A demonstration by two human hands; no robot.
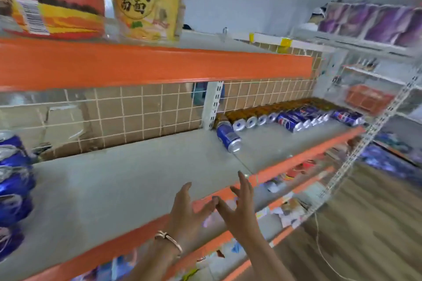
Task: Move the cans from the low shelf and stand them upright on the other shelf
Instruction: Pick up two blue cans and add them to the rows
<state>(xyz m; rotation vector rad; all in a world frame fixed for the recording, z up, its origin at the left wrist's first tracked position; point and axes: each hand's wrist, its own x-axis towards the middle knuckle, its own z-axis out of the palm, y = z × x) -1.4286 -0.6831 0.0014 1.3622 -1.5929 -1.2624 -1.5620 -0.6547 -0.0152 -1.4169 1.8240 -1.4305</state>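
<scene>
A blue can (pixel 228 136) is observed lying on its side on the grey shelf (pixel 127 180), well beyond the hands and to their right, its long axis running from the tiled back wall (pixel 137 112) towards the shelf's front, silver end (pixel 235 147) foremost. Further right, a row of like cans (pixel 290 118) is seen, also on their sides, close against the back wall. Far to the left of the hands, blue cans (pixel 13 180) are noted at the frame edge; their details are blurred. The left hand (pixel 186 210) and right hand (pixel 239 205) are held above the orange front edge (pixel 296 157) of the shelf, fingers spread and relaxed, nothing grasped, the thumbs meeting or nearly so. A bracelet (pixel 169 239) is worn on the left wrist. A broad, bare stretch of smooth grey shelf surface lies between the hands and the lone can. Overhead, an orange-fronted upper shelf (pixel 159 64) carries noodle packages (pixel 146 0). A white perforated upright (pixel 213 105) stands at the back wall beside the lone can.
</scene>
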